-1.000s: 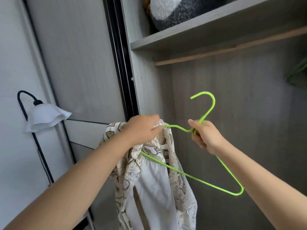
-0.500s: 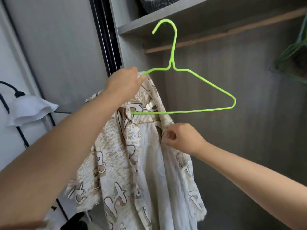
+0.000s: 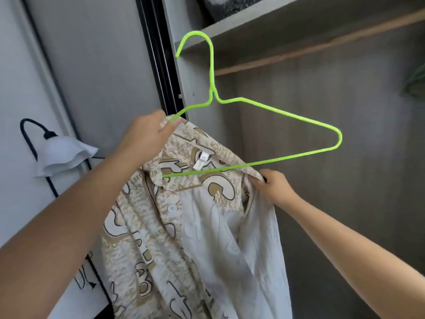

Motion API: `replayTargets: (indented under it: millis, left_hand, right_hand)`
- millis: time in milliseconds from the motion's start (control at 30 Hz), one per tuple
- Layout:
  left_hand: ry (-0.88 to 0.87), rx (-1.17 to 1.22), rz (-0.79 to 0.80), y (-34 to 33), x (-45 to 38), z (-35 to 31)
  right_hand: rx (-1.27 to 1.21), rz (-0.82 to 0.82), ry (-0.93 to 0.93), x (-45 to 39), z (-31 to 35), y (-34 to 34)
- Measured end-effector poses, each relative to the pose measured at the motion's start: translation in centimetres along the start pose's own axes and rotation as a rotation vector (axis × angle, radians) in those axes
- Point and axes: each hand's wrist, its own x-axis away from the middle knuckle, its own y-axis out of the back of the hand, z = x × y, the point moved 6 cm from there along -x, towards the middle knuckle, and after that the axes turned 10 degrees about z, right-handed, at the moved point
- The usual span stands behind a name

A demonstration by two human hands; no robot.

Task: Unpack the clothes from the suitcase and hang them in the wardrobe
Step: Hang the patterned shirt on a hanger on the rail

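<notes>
A beige patterned shirt (image 3: 181, 226) hangs open in front of the wardrobe, its collar and label facing me. A bright green wire hanger (image 3: 271, 107) stands upright with its left arm inside the shirt's left shoulder; its right arm is bare. My left hand (image 3: 147, 137) grips the shirt's left shoulder together with the hanger's left arm. My right hand (image 3: 273, 187) pinches the right side of the collar just below the hanger's bottom bar. The wooden hanging rail (image 3: 322, 44) runs above and behind the hanger's hook.
A grey shelf (image 3: 264, 17) with a dark fluffy item sits above the rail. A black sliding-door track (image 3: 156, 58) borders the wardrobe's left side. A wall lamp with a white shade (image 3: 64, 155) sticks out at the left. Something green (image 3: 416, 84) hangs at the far right.
The hanger has been turned upright and its left arm slid into the shirt's shoulder. My right hand let go of the hanger's neck and now pinches the shirt's right collar edge, pulling it outward.
</notes>
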Motion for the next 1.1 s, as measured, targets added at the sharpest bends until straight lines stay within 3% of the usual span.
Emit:
replayTargets:
  millis: [100, 200, 367, 500, 600, 700, 800, 900, 1100]
  left_hand:
    - [0.024, 0.115, 0.045, -0.6, 1.6, 3.1]
    - [0.000, 0.194, 0.120, -1.9, 2.5, 4.3]
    - [-0.067, 0.090, 0.275, -4.5, 2.7, 4.2]
    - [-0.083, -0.054, 0.335, -6.3, 2.3, 3.7]
    - [-0.143, -0.355, 0.370, -7.7, 1.9, 2.1]
    - [-0.198, -0.544, 0.311, -8.1, 1.7, 0.9]
    - [-0.151, -0.588, 0.185, -7.5, 1.3, 0.6]
    - [-0.112, -0.558, 0.072, -7.4, 0.9, -0.4]
    - [-0.290, -0.585, -0.280, -6.5, 0.7, -1.5]
  right_hand:
    - [-0.075, -0.003, 0.136, 0.6, 0.2, 2.6]
    - [-0.068, 0.168, 0.185, 1.2, 0.7, 3.8]
    - [0.313, 0.302, 0.205, 1.9, 1.5, 5.4]
    - [0.905, 0.399, 0.050, 1.9, 1.0, 5.0]
    - [1.246, 0.344, -0.044, 1.9, 1.3, 5.8]
    - [1.350, 0.311, -0.051, 2.1, 1.5, 6.8]
    - [1.314, 0.250, -0.075, 2.6, 1.8, 7.6]
    - [1.068, 0.218, -0.166, 3.0, 1.6, 8.3]
    - [0.651, 0.366, -0.170, 4.1, 3.2, 7.6]
